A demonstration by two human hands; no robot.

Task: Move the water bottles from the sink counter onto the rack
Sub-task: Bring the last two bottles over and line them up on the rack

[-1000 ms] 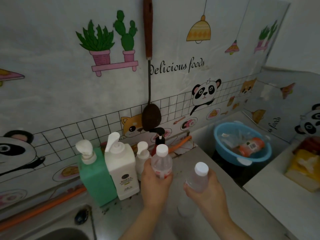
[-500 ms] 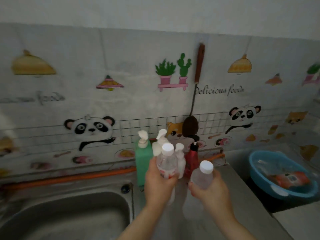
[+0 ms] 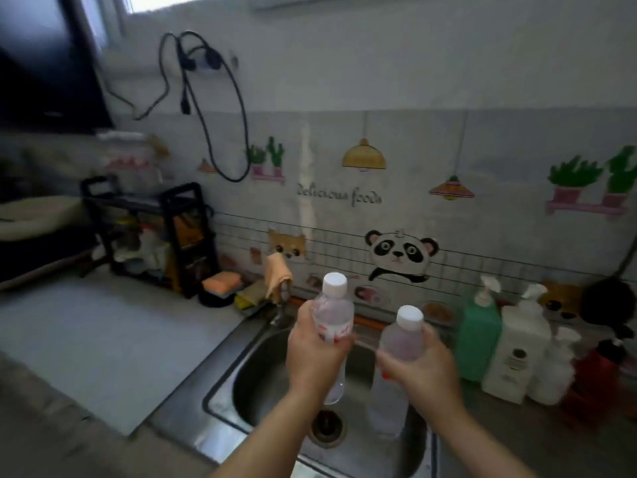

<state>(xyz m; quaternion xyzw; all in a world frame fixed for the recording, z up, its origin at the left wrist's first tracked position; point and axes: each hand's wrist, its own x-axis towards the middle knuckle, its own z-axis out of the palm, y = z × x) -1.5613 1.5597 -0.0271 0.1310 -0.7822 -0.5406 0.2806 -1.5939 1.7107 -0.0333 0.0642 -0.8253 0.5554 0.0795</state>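
Note:
My left hand [image 3: 312, 357] grips a clear water bottle with a white cap and a red label [image 3: 332, 313], held upright above the steel sink [image 3: 241, 377]. My right hand [image 3: 422, 369] grips a second clear water bottle with a white cap [image 3: 401, 336], also upright over the sink, just right of the first. The black rack [image 3: 188, 236] stands on the counter at the far left against the wall, with several items on its lower shelves and a bare top shelf. Both hands are well to the right of the rack.
A green pump bottle [image 3: 479, 336], a white pump bottle [image 3: 520, 350], a smaller white one and a red bottle stand right of the sink. A sponge [image 3: 220, 282], a cloth over the tap [image 3: 277, 276] and a grey counter mat [image 3: 103, 339] lie left of it. Cables hang on the wall.
Both hands have carried their bottles leftward from beside the pump bottles to above the sink. The view has swung left, bringing the rack in and losing the blue basin.

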